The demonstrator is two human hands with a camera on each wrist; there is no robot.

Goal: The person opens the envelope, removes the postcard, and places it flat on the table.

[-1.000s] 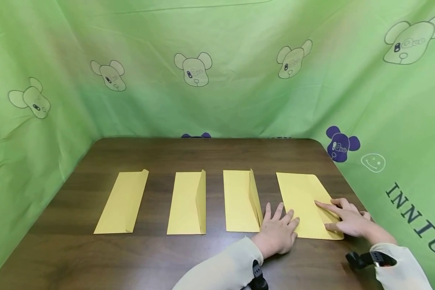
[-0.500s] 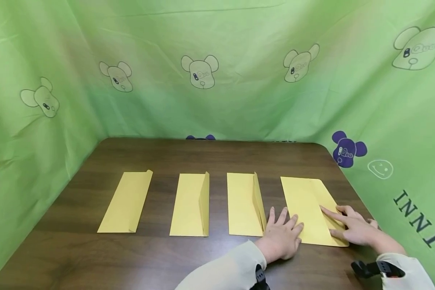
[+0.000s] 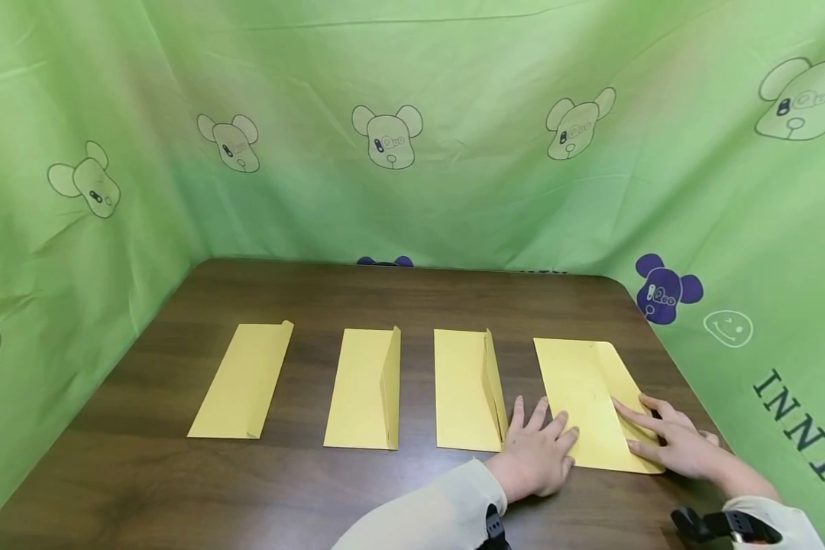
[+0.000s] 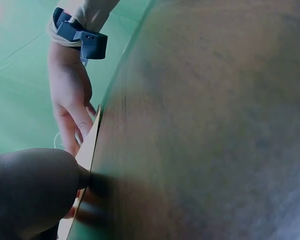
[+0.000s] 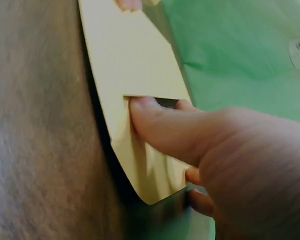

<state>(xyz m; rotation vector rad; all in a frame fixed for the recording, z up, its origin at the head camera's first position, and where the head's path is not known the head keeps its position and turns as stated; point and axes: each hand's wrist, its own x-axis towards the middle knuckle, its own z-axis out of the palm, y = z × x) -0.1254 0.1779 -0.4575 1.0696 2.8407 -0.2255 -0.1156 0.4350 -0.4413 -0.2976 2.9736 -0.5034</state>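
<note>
Near the table's right side lies a yellow paper envelope (image 3: 577, 405) with its flap (image 3: 615, 367) folded out to the right. My left hand (image 3: 538, 457) rests with spread fingers on its lower left edge, the fingertips on the paper. Over the flap, my right hand (image 3: 681, 443) reaches with index finger and thumb to the envelope's mouth. In the right wrist view the thumb (image 5: 155, 117) touches the mouth's edge, with a dark gap beside it; other fingers sit past the flap's edge. The left wrist view shows mostly tabletop, with the envelope's edge (image 4: 92, 140) seen from the side.
Left of my hands, three more yellow envelopes lie in a row: a near one (image 3: 464, 389), a middle one (image 3: 357, 389) and a far left one (image 3: 237, 382), flaps partly raised. A green patterned cloth (image 3: 385, 206) surrounds the brown table (image 3: 282, 496).
The whole head view has shifted slightly, so things appear a little further right and lower. Both hands keep nearly the same place on the envelope.
</note>
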